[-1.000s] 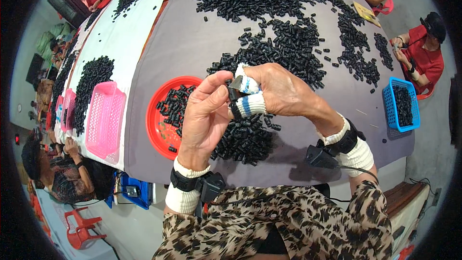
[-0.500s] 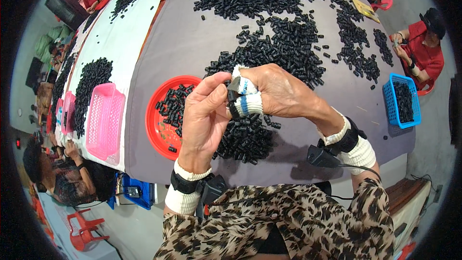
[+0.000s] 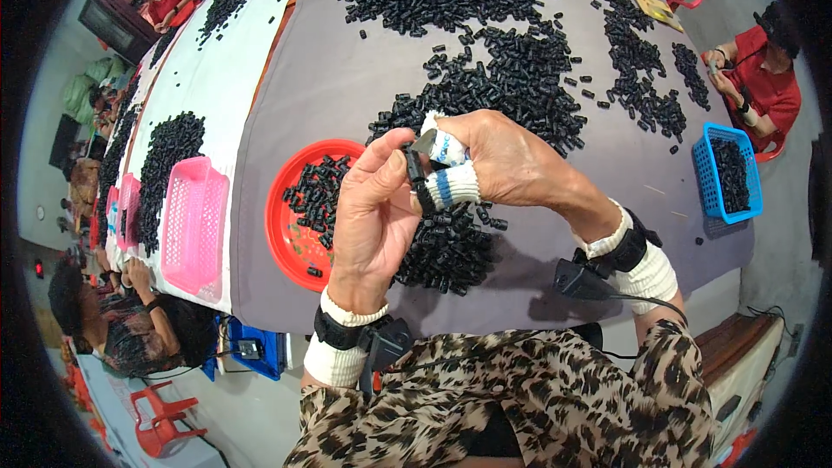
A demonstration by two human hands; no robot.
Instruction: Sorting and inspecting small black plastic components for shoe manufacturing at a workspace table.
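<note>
My left hand [image 3: 371,217] pinches a small black cylindrical part [image 3: 414,166] between thumb and fingertips, held upright. My right hand [image 3: 516,160] is closed round a small blade [image 3: 424,141] whose grip is wrapped in white material with blue marks. The metal lies against or very near the top of the part; exact contact is hard to see. White knitted covering with a blue stripe [image 3: 456,185] wraps a right finger. Beneath my hands is a heap of similar black parts [image 3: 446,256]. Left of them, a round red tray [image 3: 276,212] holds more.
Larger black heaps [image 3: 494,78] spread across the grey-covered table [image 3: 303,78]. A blue basket [image 3: 752,208] with parts stands at the right edge; a pink basket [image 3: 192,273] is at left. Co-workers sit around, one in a red top [image 3: 771,87] at right.
The blade has shifted slightly up along the black part, and more of the part now shows between my hands. The whole view has moved a little.
</note>
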